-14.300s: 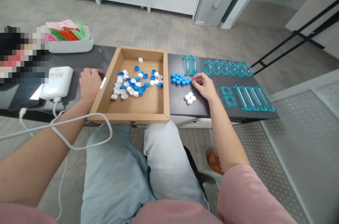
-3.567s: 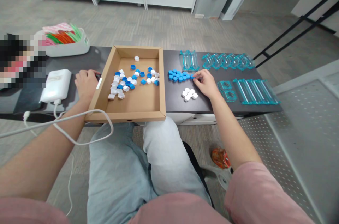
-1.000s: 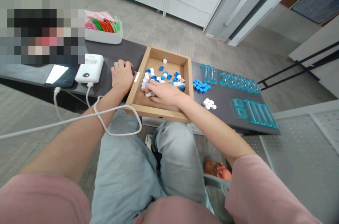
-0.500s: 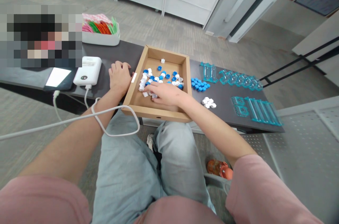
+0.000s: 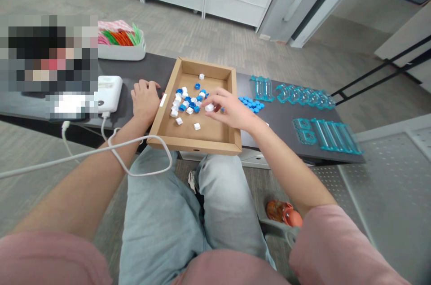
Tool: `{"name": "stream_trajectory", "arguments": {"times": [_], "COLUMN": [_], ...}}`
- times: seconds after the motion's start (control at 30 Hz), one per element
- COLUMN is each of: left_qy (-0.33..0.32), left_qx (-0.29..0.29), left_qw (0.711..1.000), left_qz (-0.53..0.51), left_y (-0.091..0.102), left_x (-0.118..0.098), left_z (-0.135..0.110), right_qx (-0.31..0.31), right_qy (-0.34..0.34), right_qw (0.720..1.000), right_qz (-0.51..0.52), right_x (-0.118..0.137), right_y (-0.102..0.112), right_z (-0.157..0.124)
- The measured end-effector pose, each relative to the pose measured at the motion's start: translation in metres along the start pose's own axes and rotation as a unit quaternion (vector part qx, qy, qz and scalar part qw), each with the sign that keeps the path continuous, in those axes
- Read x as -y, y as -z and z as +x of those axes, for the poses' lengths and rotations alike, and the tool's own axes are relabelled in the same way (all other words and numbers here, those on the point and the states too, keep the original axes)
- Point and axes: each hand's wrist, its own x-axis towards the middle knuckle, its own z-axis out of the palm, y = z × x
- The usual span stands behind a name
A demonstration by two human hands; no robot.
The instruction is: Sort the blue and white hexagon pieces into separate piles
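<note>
My right hand (image 5: 228,109) is over the right part of a shallow cardboard box (image 5: 195,142). A white hexagonal block (image 5: 209,107) sits between its thumb and fingers. Under and left of this hand, several blue and white hexagonal blocks (image 5: 184,102) lie loose in the box; the hand hides some of them. My left hand (image 5: 144,98) lies on the dark table against the box's left wall, fingers stretched out and holding nothing. Right of the box is a cluster of blue hexagonal blocks (image 5: 251,104). My right forearm mostly covers the white blocks near it.
Clear teal plastic parts (image 5: 262,88) stand in groups along the right of the table, with long teal tubes (image 5: 336,136) near its end. At left are a white power bank (image 5: 110,92), its white cable (image 5: 141,140) looping over my left forearm, and a white basket (image 5: 124,52).
My right hand has risen from the blocks at the box's lower middle and moved right, with a white hexagonal block in its fingers. My left hand stays beside the box.
</note>
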Motion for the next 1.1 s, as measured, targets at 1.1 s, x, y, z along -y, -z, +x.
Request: {"name": "stream_trajectory", "arguments": {"times": [1.1], "left_qy": [0.08], "left_qx": [0.008], "left_qw": [0.994], "left_qz": [0.076], "left_y": [0.006], "left_x": [-0.002], "left_z": [0.005], "right_qx": [-0.185], "right_qy": [-0.272], "right_qw": [0.944], "right_qz": [0.003], "right_x": [-0.089], "right_y": [0.071], "right_z": [-0.201]}}
